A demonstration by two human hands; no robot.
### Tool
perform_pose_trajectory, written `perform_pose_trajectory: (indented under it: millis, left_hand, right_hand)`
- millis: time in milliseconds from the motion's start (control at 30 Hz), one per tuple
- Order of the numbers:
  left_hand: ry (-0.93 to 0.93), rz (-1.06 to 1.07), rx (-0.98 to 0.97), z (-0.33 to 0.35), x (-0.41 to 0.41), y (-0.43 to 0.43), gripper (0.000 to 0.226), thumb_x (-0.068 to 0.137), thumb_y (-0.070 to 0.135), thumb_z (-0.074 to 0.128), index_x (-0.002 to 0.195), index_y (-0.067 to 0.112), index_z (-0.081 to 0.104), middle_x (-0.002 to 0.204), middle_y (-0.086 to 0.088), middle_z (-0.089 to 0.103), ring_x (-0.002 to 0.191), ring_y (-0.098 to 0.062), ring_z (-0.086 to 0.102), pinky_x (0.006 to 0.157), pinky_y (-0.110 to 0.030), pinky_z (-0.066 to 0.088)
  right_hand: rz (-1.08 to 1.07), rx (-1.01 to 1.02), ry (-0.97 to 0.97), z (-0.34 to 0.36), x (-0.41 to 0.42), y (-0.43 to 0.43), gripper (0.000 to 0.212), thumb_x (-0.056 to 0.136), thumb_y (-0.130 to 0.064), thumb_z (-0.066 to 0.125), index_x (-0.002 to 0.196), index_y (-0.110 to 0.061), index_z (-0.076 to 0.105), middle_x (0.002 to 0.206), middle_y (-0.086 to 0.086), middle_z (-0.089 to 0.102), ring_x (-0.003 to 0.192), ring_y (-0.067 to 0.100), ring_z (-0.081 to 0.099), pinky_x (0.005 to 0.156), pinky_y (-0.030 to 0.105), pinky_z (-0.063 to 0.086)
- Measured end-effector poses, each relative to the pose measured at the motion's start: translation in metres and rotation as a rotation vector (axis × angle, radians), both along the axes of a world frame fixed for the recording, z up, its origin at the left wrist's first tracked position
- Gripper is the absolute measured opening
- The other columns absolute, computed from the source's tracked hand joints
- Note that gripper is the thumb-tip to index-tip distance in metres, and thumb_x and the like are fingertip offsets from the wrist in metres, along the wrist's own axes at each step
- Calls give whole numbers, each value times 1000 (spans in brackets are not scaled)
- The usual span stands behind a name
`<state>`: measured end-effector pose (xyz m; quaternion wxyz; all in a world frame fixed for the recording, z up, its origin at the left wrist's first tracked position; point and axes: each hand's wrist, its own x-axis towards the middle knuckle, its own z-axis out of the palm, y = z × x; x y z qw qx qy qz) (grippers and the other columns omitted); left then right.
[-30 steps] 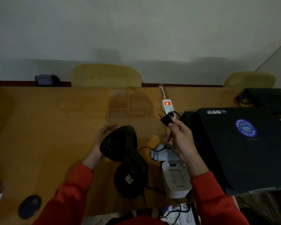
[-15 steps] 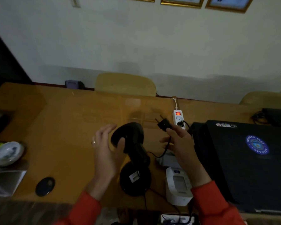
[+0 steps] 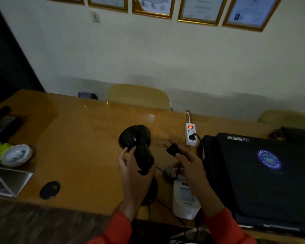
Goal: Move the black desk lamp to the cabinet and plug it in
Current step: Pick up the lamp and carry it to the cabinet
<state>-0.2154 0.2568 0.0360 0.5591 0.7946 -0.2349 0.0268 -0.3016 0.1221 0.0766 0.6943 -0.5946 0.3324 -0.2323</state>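
The black desk lamp (image 3: 136, 140) stands on the wooden table (image 3: 74, 138), its round head pointing away from me. My left hand (image 3: 135, 175) is wrapped around its neck just below the head, hiding most of the round base. My right hand (image 3: 190, 166) holds the lamp's black plug (image 3: 173, 149) in the air, prongs pointing up and left, clear of the white power strip (image 3: 190, 136). The lamp's cord runs down from the plug past my right hand. No cabinet is in view.
A lit red switch and one other black plug sit on the power strip. A black laptop (image 3: 264, 176) lies at the right, a white device (image 3: 184, 199) by my right wrist. A bowl (image 3: 16, 154), a dark oval disc (image 3: 49, 189) and papers lie at the left. Two chairs stand behind the table.
The plug has come out of the power strip and away from it in my right hand. My left hand has closed around the lamp's neck. The view has tilted upward.
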Motion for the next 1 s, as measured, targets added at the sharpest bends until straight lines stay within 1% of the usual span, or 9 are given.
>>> perform_pose_trajectory:
  millis: [133,300,367,433,567,700,767,867,1000]
  left_hand:
    - [3,-59,5,-4,6,6,73,74,28,76,137,17,40,147,-7,29,125,4,30,92,6,29]
    - [114,-76,-49,-14,6,12,87,77,24,74,146,20,21,152,-4,27,140,-18,31,112,-40,36]
    - [182,-37,-64,-19,-2,7,88,76,36,70,145,27,17,150,-2,25,137,-19,33,107,-43,40]
    - [294,-6,-88,-23,-10,0,91,71,49,67,144,28,17,145,-2,30,128,-15,41,97,-39,46]
    - [380,-2,-161,-37,-18,-14,68,82,28,65,139,21,30,123,7,56,104,6,56,77,-21,48]
    - [348,21,-209,-39,-16,-17,53,87,25,56,131,35,29,113,31,46,99,21,51,72,-4,45]
    - [360,9,-192,-36,-12,-14,49,91,17,53,129,36,29,113,25,49,102,15,52,83,-14,47]
    - [381,-22,-176,-35,-6,-4,43,95,17,46,136,19,33,119,-3,56,114,-22,54,98,-43,43]
    - [359,-24,-171,-20,3,18,37,97,16,41,133,17,34,116,-9,54,114,-31,52,101,-49,39]
  right_hand:
    - [0,-10,44,-6,-13,0,26,93,-10,53,95,-32,67,57,3,68,56,20,61,52,29,52]
    - [-10,19,38,-13,-20,-2,23,93,-7,52,101,-23,67,58,2,66,55,14,62,51,25,52]
    - [-14,17,43,-13,-22,-4,24,93,-6,52,100,-24,66,59,1,66,55,12,63,51,24,52]
    - [-16,16,42,-14,-23,-5,25,93,-6,52,99,-25,66,59,3,65,54,11,63,49,22,52]
    - [-12,12,45,-16,-26,-7,23,93,-6,52,100,-23,66,60,7,63,49,10,60,43,19,47]
    - [0,11,37,-19,-24,-9,21,93,-6,52,108,-14,65,64,8,65,54,13,61,49,24,51]
    - [6,9,33,-18,-21,-10,20,93,-8,52,106,-16,65,60,2,68,54,13,62,51,27,51]
    - [19,3,22,-13,-15,-12,19,94,-11,53,104,-22,65,56,3,66,50,15,59,47,26,49]
    - [37,-12,-51,-3,-5,-13,24,95,-9,51,107,-26,61,73,-4,74,49,10,61,44,21,50]
